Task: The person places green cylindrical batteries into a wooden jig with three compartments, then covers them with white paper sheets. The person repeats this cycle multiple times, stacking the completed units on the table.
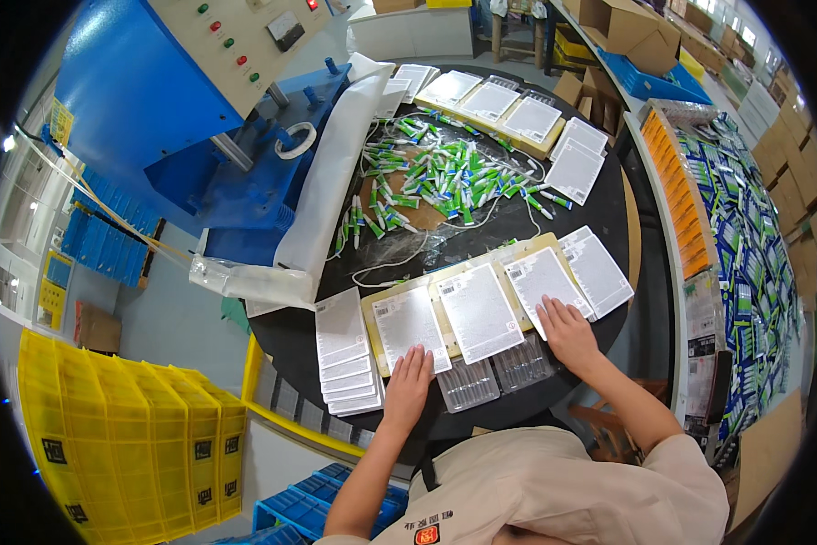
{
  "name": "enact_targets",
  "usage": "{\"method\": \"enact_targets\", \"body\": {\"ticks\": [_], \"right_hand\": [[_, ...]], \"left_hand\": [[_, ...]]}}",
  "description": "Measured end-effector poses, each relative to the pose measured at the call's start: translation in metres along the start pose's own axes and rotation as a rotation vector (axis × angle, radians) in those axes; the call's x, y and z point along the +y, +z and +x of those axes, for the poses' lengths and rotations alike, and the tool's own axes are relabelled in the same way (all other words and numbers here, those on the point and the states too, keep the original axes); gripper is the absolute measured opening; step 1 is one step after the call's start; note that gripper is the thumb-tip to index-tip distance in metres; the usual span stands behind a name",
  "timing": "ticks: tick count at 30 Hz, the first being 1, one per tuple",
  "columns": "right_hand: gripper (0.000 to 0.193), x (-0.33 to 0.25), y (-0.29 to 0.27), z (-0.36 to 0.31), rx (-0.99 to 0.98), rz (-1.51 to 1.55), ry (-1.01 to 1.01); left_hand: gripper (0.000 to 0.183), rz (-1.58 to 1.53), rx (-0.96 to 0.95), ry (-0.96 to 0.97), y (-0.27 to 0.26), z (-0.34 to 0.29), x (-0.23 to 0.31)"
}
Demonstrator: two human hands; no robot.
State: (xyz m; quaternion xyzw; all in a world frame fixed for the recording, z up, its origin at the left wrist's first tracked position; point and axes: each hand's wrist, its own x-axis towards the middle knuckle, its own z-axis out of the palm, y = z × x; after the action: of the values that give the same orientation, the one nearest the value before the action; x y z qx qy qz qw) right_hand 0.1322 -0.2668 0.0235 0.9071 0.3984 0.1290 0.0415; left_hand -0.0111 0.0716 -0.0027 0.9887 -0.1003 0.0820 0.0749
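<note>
i see three white printed cards [477, 309] on a tan tray [369, 313] at lower centre of the frame. my left hand [408, 386] lies flat, fingers spread, on the left card; my right hand [565, 331] rests open on the right one. clear blister trays [468, 386], probably empty, sit just below; green-capped tubes [436, 177] lie scattered above.

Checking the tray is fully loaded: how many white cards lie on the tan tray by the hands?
3: one under the left hand at, one in the middle, one under the right hand at. None seem hidden.
</note>
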Motion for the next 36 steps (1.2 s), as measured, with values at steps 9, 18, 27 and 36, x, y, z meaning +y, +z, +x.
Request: {"method": "enact_targets", "body": {"ticks": [9,18,27,36], "right_hand": [[0.053,-0.011,0.024,0.017,-0.054,0.059,0.060],[0.068,-0.001,0.003,0.014,-0.164,0.158,-0.006],[0.060,-0.050,-0.004,0.071,-0.031,0.461,-0.049],[0.076,-0.088,0.034,0.127,-0.145,0.358,0.009]], "left_hand": [[0.074,-0.164,-0.030,-0.037,-0.017,0.053,0.063],[0.065,-0.023,-0.123,0.079,0.021,0.072,0.066],[0.070,0.031,-0.168,0.056,0.019,0.074,0.068],[0.087,0.065,-0.260,-0.208,-0.017,0.030,0.021]]}}
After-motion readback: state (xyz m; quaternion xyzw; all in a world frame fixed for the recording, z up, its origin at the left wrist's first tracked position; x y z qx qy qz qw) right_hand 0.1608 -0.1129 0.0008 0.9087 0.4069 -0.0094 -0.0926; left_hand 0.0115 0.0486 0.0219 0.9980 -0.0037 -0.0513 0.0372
